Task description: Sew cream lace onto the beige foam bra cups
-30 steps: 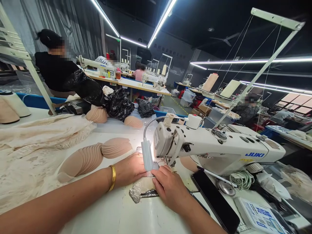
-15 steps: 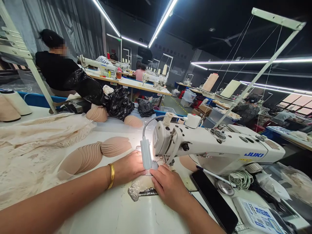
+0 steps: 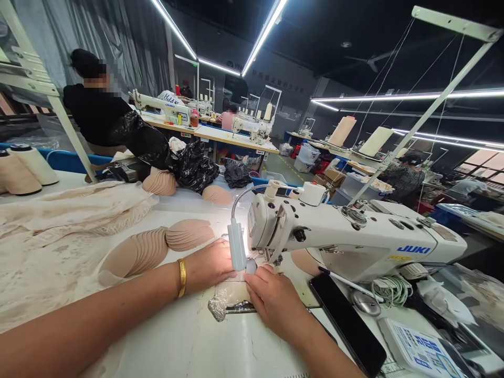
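My left hand (image 3: 208,268), with a gold bangle (image 3: 181,278) at the wrist, is low over the sewing machine bed, left of the needle area. The grey lamp head (image 3: 236,245) hides part of its fingers. My right hand (image 3: 275,296) rests at the front of the presser foot, its fingers bent and closed together. A small pale piece (image 3: 235,277) shows between the hands; its kind is unclear. The white sewing machine (image 3: 354,236) stands above and to the right. Left of my left hand lie fanned stacks of beige bra cups (image 3: 137,252) and cream lace fabric (image 3: 51,241).
A black phone (image 3: 346,323), a pen (image 3: 346,283), a coiled cable (image 3: 391,289) and a white box (image 3: 417,346) lie right of my right hand. Black plastic bags (image 3: 197,165) sit beyond the table. A person in black (image 3: 98,115) sits at the far left.
The view has shifted slightly, so most things appear a little further right. Both hands keep nearly the same place by the presser foot.
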`<act>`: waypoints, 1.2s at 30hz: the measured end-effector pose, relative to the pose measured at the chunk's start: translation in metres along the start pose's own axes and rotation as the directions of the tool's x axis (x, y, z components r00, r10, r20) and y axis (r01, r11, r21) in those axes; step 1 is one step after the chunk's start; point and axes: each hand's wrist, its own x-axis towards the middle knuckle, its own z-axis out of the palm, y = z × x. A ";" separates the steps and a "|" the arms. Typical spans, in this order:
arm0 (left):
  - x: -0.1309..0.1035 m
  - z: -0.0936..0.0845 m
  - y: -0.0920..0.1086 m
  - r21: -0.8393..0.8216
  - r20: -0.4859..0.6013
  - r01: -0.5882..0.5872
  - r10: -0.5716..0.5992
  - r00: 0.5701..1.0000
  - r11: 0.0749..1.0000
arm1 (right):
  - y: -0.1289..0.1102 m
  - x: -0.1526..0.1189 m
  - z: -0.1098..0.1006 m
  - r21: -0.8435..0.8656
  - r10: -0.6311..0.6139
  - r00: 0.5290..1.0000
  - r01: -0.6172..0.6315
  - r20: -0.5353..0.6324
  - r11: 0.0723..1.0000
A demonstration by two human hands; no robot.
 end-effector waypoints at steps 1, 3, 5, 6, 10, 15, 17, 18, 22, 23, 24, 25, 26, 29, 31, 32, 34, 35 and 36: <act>0.001 0.000 -0.001 0.004 0.003 0.009 -0.009 1.000 1.000 | 0.001 0.000 0.001 0.000 0.000 1.000 0.000 -0.009 1.000; 0.002 -0.002 -0.004 0.012 0.012 0.028 -0.028 1.000 1.000 | 0.002 0.000 0.003 0.004 0.002 1.000 -0.002 -0.025 1.000; 0.003 -0.003 -0.006 0.019 0.019 0.048 -0.048 0.999 0.999 | 0.002 0.001 0.004 0.008 0.003 0.999 -0.002 -0.036 1.000; 0.004 -0.003 -0.006 0.023 0.024 0.058 -0.059 0.998 0.998 | 0.002 0.001 0.005 0.012 0.005 0.999 -0.004 -0.036 1.000; 0.006 -0.001 -0.003 0.037 0.052 0.115 -0.117 0.992 0.993 | 0.005 0.000 0.005 0.044 0.023 1.000 -0.022 -0.021 0.999; 0.002 0.003 -0.004 0.031 0.071 0.196 -0.198 0.978 0.980 | 0.002 0.000 -0.002 0.209 0.092 0.996 -0.094 0.018 0.973; -0.005 -0.004 -0.003 0.004 0.068 0.235 -0.235 0.970 0.972 | -0.007 0.002 -0.009 0.381 0.174 0.981 -0.193 0.084 0.904; -0.011 -0.011 0.000 -0.018 0.069 0.246 -0.244 0.967 0.969 | -0.014 0.004 -0.012 0.501 0.231 0.962 -0.272 0.145 0.821; -0.034 -0.043 0.047 -0.170 0.049 0.252 -0.248 0.968 0.953 | -0.047 0.016 -0.018 0.868 0.372 0.845 -0.468 0.384 0.166; -0.040 -0.048 0.067 -0.290 0.033 0.285 -0.288 0.957 0.914 | -0.056 0.019 -0.018 0.898 0.393 0.833 -0.438 0.388 0.042; -0.045 -0.051 0.089 -0.424 0.073 0.366 -0.372 0.925 0.828 | -0.065 0.021 -0.016 0.920 0.419 0.829 -0.391 0.370 -0.038; -0.049 -0.051 0.111 -0.560 0.149 0.469 -0.474 0.868 0.683 | -0.073 0.021 -0.014 0.937 0.448 0.827 -0.339 0.340 -0.084; -0.053 -0.049 0.131 -0.692 0.281 0.567 -0.557 0.782 0.447 | -0.082 0.018 -0.012 0.951 0.475 0.824 -0.288 0.307 -0.114; -0.059 -0.033 0.172 -0.833 0.551 0.409 -0.631 0.546 -0.374 | -0.109 -0.002 -0.002 0.977 0.549 0.809 -0.154 0.209 -0.145; -0.057 -0.026 0.179 -0.859 0.496 0.096 -0.767 0.407 -0.504 | -0.126 -0.024 0.005 0.987 0.579 0.800 -0.115 0.158 -0.111; -0.056 -0.025 0.179 -0.878 0.448 -0.011 -0.829 0.334 -0.479 | -0.133 -0.034 0.007 0.988 0.574 0.805 -0.124 0.151 -0.086; -0.052 -0.026 0.178 -0.903 0.383 -0.097 -0.888 0.255 -0.418 | -0.144 -0.051 0.008 0.988 0.547 0.827 -0.154 0.135 -0.011; -0.050 -0.028 0.177 -0.909 0.371 -0.093 -0.891 0.261 -0.406 | -0.146 -0.055 0.006 0.986 0.537 0.836 -0.162 0.114 0.043; -0.049 -0.029 0.178 -0.907 0.375 -0.074 -0.876 0.303 -0.414 | -0.146 -0.057 0.002 0.981 0.537 0.839 -0.169 0.091 0.098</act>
